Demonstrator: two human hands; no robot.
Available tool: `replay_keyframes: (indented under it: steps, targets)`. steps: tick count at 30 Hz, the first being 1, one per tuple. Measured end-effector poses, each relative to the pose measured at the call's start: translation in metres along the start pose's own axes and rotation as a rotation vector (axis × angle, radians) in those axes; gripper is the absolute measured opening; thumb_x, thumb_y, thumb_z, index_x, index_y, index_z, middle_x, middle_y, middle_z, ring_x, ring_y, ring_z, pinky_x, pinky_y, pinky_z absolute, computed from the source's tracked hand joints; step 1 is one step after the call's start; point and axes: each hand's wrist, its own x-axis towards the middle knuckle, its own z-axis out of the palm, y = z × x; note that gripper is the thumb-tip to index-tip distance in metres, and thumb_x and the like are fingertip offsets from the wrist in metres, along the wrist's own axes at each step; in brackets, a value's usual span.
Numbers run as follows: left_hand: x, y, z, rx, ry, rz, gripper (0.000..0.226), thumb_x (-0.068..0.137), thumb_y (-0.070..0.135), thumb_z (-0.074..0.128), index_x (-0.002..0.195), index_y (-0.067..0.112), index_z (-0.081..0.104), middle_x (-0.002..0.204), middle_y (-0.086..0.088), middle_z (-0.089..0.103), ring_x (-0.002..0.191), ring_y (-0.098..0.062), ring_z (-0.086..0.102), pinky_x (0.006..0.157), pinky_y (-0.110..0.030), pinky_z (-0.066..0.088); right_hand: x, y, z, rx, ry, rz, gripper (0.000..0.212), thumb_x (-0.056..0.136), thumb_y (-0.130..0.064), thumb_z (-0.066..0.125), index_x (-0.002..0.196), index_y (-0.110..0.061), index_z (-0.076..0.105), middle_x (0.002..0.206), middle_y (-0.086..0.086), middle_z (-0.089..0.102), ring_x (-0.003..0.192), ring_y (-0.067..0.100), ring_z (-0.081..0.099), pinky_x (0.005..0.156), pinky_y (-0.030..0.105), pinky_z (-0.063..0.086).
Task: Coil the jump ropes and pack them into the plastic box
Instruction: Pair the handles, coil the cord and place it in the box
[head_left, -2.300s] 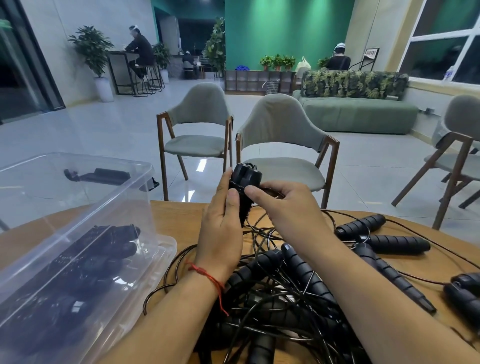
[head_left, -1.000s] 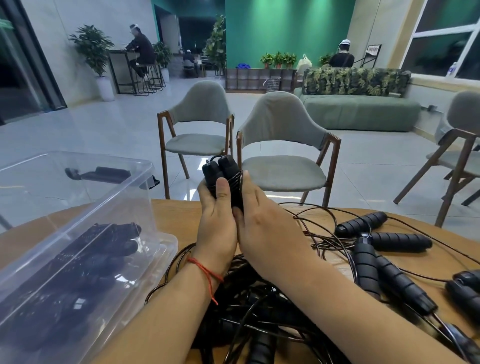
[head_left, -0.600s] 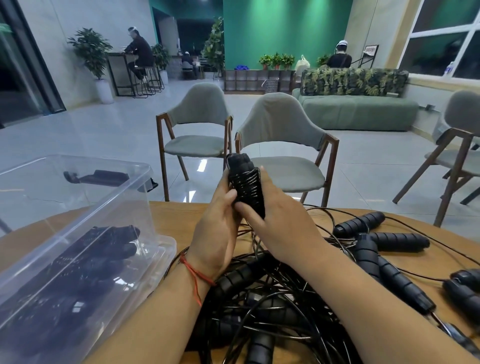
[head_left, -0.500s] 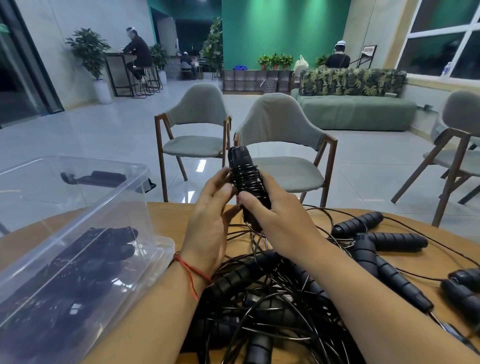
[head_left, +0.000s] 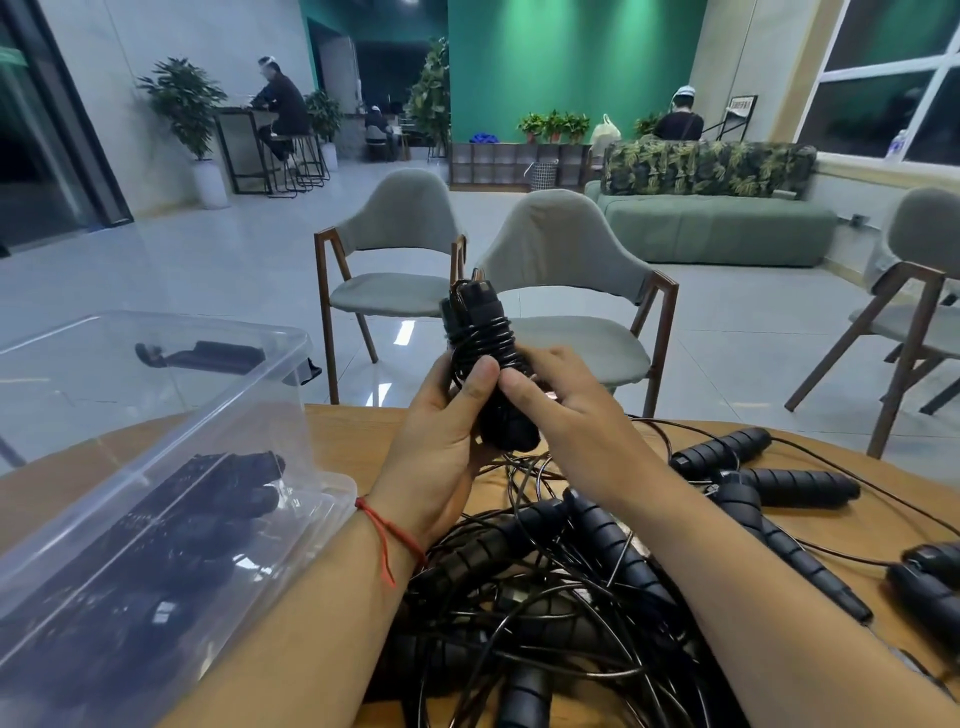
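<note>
A black jump rope bundle (head_left: 480, 338), two handles side by side with cord wound round them, stands upright above the table. My left hand (head_left: 441, 441) grips it from the left, thumb pressed on the cord wraps. My right hand (head_left: 566, 410) holds it from the right, fingers behind and alongside it. Loose cord trails from the bundle down into a tangled pile of black jump ropes (head_left: 545, 587) between my forearms. A clear plastic box (head_left: 156, 467) stands at the left with several coiled black ropes (head_left: 208, 509) inside.
More black rope handles (head_left: 769, 483) and cords lie on the round wooden table (head_left: 343, 431) at the right. Two grey chairs (head_left: 561, 291) stand just beyond the table's far edge. People sit far off in the room.
Both hands kept turning the bundle and winding cord round the two handles. More wraps now sit on its upper part, and my left thumb has closed onto them.
</note>
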Motion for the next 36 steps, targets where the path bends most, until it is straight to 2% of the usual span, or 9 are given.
replay_keyframes:
  steps: [3, 9, 15, 19, 22, 27, 31, 34, 36]
  targets:
    - [0.0, 0.005, 0.004, 0.04, 0.031, 0.025, 0.038, 0.095, 0.032, 0.067, 0.13, 0.016, 0.065, 0.126, -0.017, 0.074, 0.11, -0.03, 0.075, 0.09, -0.061, 0.061, 0.004, -0.002, -0.006, 0.051, 0.04, -0.007, 0.028, 0.108, -0.04, 0.061, 0.133, -0.035, 0.072, 0.122, -0.003, 0.062, 0.116, 0.006, 0.062, 0.101, 0.027, 0.051]
    - [0.004, 0.023, 0.014, 0.11, 0.074, -0.002, 0.025, 0.104, 0.025, 0.066, 0.129, 0.022, 0.065, 0.125, -0.014, 0.074, 0.107, -0.024, 0.077, 0.095, -0.063, 0.06, 0.018, -0.002, -0.014, 0.179, 0.026, 0.005, 0.033, 0.106, -0.037, 0.063, 0.136, -0.027, 0.072, 0.129, 0.0, 0.075, 0.128, 0.021, 0.067, 0.114, 0.055, 0.049]
    - [-0.007, 0.044, 0.02, 0.17, 0.095, 0.068, 0.033, 0.102, 0.016, 0.068, 0.133, 0.025, 0.062, 0.126, -0.01, 0.075, 0.116, -0.026, 0.074, 0.086, -0.037, 0.063, 0.02, -0.022, -0.023, 0.195, -0.032, 0.056, 0.03, 0.111, -0.034, 0.058, 0.137, -0.027, 0.071, 0.129, 0.001, 0.076, 0.128, 0.023, 0.067, 0.117, 0.058, 0.046]
    - [-0.027, 0.064, 0.024, 0.304, 0.126, 0.189, 0.041, 0.096, 0.028, 0.078, 0.133, 0.035, 0.063, 0.121, -0.003, 0.077, 0.113, -0.022, 0.075, 0.095, -0.048, 0.063, 0.007, -0.056, -0.021, 0.204, -0.035, 0.079, 0.031, 0.113, -0.031, 0.052, 0.136, -0.021, 0.071, 0.125, 0.003, 0.077, 0.123, 0.023, 0.07, 0.111, 0.056, 0.052]
    - [-0.045, 0.083, 0.027, 0.422, 0.16, 0.267, 0.048, 0.09, 0.048, 0.081, 0.134, 0.044, 0.062, 0.12, 0.003, 0.076, 0.112, -0.02, 0.075, 0.094, -0.051, 0.062, -0.004, -0.087, -0.013, 0.228, -0.054, 0.074, 0.037, 0.109, -0.043, 0.057, 0.131, -0.017, 0.072, 0.123, 0.007, 0.078, 0.12, 0.025, 0.072, 0.107, 0.049, 0.055]
    - [-0.088, 0.125, 0.027, 0.687, 0.194, 0.439, 0.053, 0.092, 0.043, 0.08, 0.14, 0.044, 0.057, 0.114, 0.016, 0.073, 0.106, 0.002, 0.07, 0.086, -0.023, 0.062, -0.021, -0.141, 0.007, 0.366, -0.01, 0.055, 0.035, 0.106, -0.037, 0.065, 0.129, -0.011, 0.071, 0.116, 0.01, 0.08, 0.11, 0.028, 0.077, 0.093, 0.045, 0.064]
    - [-0.121, 0.166, 0.015, 0.733, 0.205, 0.458, 0.052, 0.094, 0.041, 0.08, 0.141, 0.04, 0.059, 0.111, 0.013, 0.074, 0.098, 0.002, 0.073, 0.075, -0.016, 0.06, -0.023, -0.182, 0.026, 0.352, -0.009, 0.029, 0.035, 0.101, -0.036, 0.073, 0.127, -0.012, 0.073, 0.114, 0.01, 0.08, 0.106, 0.028, 0.078, 0.092, 0.056, 0.064]
    - [-0.143, 0.201, -0.009, 0.806, 0.183, 0.457, 0.048, 0.095, 0.039, 0.079, 0.138, 0.045, 0.058, 0.114, 0.011, 0.076, 0.099, -0.001, 0.075, 0.077, -0.022, 0.063, -0.02, -0.211, 0.047, 0.36, -0.06, 0.012, 0.035, 0.098, -0.031, 0.078, 0.124, -0.008, 0.073, 0.111, 0.014, 0.08, 0.103, 0.031, 0.079, 0.09, 0.058, 0.064]
    - [-0.156, 0.224, -0.029, 0.892, 0.155, 0.418, 0.045, 0.099, 0.033, 0.074, 0.136, 0.051, 0.055, 0.112, 0.013, 0.076, 0.098, 0.0, 0.074, 0.075, -0.015, 0.06, -0.015, -0.226, 0.062, 0.343, -0.085, 0.004, 0.034, 0.098, -0.03, 0.079, 0.122, -0.007, 0.073, 0.109, 0.013, 0.081, 0.102, 0.031, 0.079, 0.091, 0.056, 0.064]
